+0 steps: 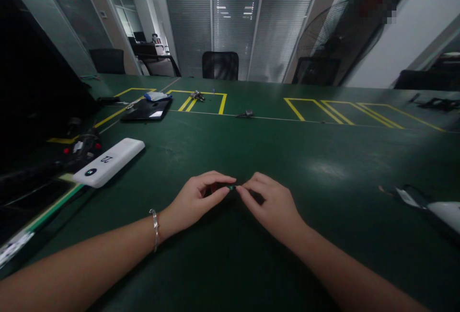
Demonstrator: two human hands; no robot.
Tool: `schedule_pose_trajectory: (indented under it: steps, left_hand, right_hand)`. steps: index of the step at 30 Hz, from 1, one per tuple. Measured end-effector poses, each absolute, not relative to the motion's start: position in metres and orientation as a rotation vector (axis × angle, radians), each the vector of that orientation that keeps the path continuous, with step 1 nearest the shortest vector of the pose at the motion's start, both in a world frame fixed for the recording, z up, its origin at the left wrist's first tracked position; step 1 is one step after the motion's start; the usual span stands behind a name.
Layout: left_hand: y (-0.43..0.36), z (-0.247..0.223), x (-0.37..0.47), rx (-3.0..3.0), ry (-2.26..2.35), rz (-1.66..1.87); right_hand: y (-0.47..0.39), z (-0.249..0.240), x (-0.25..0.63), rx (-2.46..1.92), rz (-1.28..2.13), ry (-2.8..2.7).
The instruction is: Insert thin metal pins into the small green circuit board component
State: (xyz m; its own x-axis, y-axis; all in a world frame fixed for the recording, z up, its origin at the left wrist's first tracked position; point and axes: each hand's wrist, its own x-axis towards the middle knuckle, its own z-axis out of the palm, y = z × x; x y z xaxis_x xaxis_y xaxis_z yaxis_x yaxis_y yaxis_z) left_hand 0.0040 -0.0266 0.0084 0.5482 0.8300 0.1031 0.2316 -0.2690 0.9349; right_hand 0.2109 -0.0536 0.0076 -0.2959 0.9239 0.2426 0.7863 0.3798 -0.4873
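Observation:
Over the green table (244, 144), my left hand (196, 197) and my right hand (273, 204) meet fingertip to fingertip. Between them is a small green and dark piece (232, 187), too tiny to name. Thumb and index finger of my left hand pinch its left side. The fingertips of my right hand close on its right end, partly covering it. A silvery bracelet (154, 230) circles my left wrist.
To the left lies a white power bank (111, 161) marked 22, beside dark gear with red parts (82, 146). Farther back are a black flat case (147, 110), small metal parts (197, 95) and a dark grey item (246, 113). A white cabled object (445, 213) sits right.

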Motion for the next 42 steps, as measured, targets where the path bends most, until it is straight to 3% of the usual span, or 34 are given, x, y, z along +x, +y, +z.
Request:
schedule_pose_trajectory:
  steps: [42]
  left_hand:
    - [-0.0244, 0.0123, 0.0039, 1.657, 0.848, 0.73]
  right_hand:
    - [-0.055, 0.0079, 0.2128, -1.368, 0.407, -2.25]
